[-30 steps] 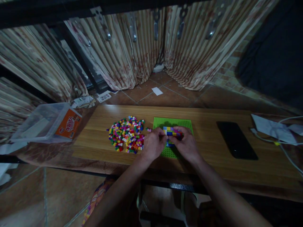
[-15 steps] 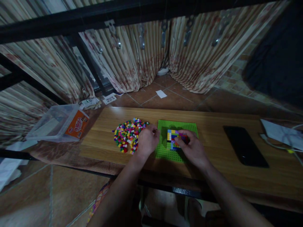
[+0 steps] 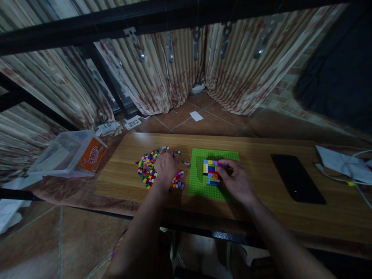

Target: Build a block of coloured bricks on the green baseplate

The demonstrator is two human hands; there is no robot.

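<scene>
Change since earlier frames: left hand (image 3: 165, 167) moved off the green baseplate (image 3: 200, 185) and now set down on the pile of loose bricks (image 3: 148, 170); right hand (image 3: 236, 180) kept at the brick block (image 3: 211, 172) throughout.
Left hand: palm down on the pile, fingers curled among the bricks; whether any brick is pinched cannot be told.
Right hand: resting on the right part of the baseplate, fingertips touching the right edge of the block; a firm grasp cannot be confirmed.
Count: 2 hands, 1 baseplate, 1 assembled block, 1 pile of loose bricks too numerous and small to count, 1 phone (image 3: 296, 177), 1 clear plastic box (image 3: 62, 153).
Block appearance: low, roughly square, several rows of small bricks in yellow, blue, red, pink and white; studded top.
Block position: seated on the baseplate, near its middle, slightly to the right.
Baseplate position: flat on the wooden tabletop (image 3: 261, 151), just right of the pile.
Phone: dark, face up, well right of the baseplate.
Box: off the left end of the tabletop, orange label on its side.
</scene>
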